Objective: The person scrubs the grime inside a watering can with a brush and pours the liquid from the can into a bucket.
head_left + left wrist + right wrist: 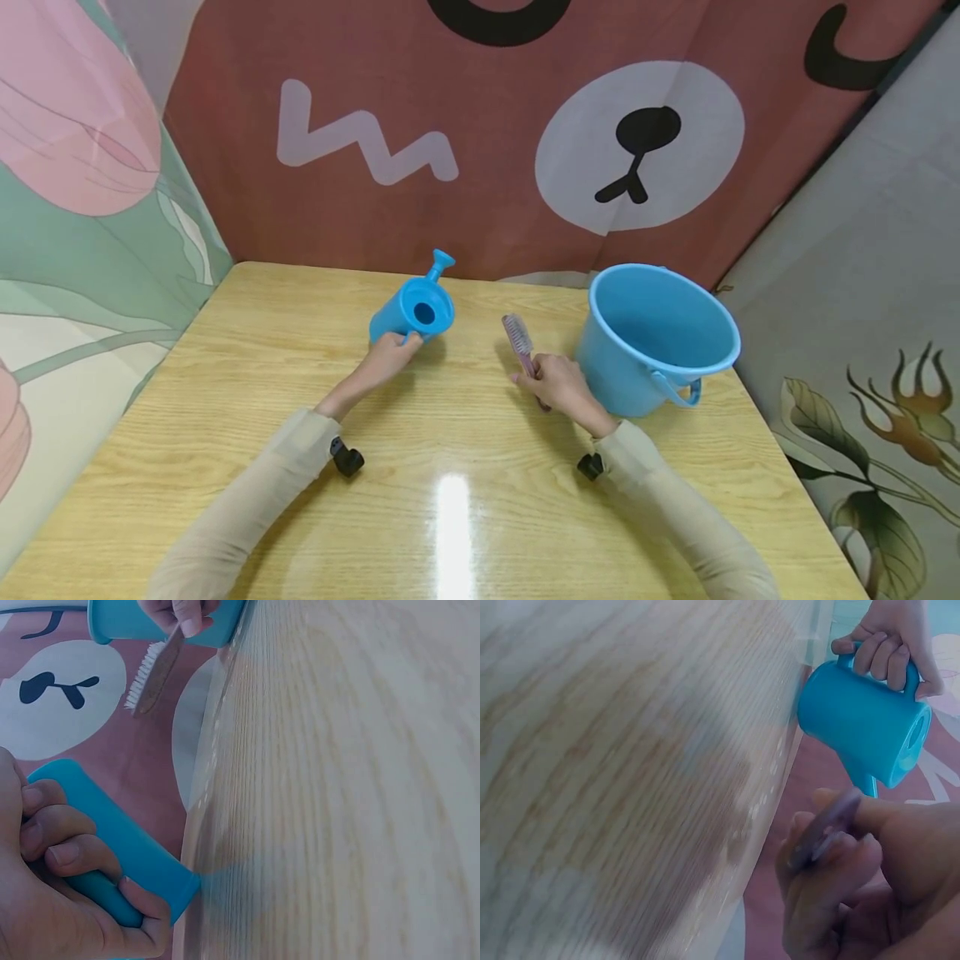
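In the head view, my left hand [392, 357] grips the handle of a blue watering can [390, 318]. The can's round top faces the camera, with its spout pointing to the far side. Curled fingers go round that handle in the left wrist view. Whether the can's base touches the table cannot be told. My right hand [561, 385] holds a pinkish-purple brush [522, 348] by its handle, bristle end pointing away and a little left. Pale bristles show on the brush [154, 675] in the left wrist view. The brush is just left of a light-blue bucket [617, 367].
The bucket stands upright at the table's right side, its handle hanging down in front. A wood-grain table [390, 492] lies under both hands. Behind it hangs a brown cloth [495, 225] with a bear's face. Printed cloths flank the table on both sides.
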### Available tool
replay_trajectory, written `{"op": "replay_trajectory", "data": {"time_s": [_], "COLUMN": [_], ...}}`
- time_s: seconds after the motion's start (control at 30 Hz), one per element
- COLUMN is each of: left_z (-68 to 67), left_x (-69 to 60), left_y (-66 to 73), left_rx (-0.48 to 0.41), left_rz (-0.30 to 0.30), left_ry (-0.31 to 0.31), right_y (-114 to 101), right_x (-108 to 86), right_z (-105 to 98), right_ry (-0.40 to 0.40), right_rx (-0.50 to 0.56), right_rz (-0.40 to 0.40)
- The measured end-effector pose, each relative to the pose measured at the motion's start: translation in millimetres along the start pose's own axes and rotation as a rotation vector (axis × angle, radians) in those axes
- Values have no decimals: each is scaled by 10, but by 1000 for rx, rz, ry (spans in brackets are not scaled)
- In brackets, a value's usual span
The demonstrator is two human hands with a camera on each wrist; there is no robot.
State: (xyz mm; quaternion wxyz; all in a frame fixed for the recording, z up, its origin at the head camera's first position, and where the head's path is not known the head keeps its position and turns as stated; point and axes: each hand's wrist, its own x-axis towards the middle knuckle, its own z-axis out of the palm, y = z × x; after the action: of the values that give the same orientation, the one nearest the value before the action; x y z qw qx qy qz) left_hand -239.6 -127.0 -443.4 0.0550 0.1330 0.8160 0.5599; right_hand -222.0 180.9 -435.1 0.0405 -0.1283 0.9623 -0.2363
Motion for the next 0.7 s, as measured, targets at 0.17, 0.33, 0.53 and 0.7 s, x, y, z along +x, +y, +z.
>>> {"op": "replay_trajectory", "data": {"time_s": [0.17, 0.33, 0.53, 0.7], "left_z": [-6, 3, 2, 3], "left_x": [-10, 27, 33, 27], "left_y": [-15, -69, -66, -59], "left_rx": [-2, -12, -12, -26], "left_rz": [-3, -4, -5, -6], "left_ry": [-3, 8, 3, 5], "right_y": [22, 32, 19, 16], "right_x": [14, 41, 59, 86], "right_z": [21, 42, 63, 92], "right_ry": [-16, -50, -76, -124], "right_rx": [-20, -27, 18, 74], "right_rz": [1, 16, 51, 122]}}
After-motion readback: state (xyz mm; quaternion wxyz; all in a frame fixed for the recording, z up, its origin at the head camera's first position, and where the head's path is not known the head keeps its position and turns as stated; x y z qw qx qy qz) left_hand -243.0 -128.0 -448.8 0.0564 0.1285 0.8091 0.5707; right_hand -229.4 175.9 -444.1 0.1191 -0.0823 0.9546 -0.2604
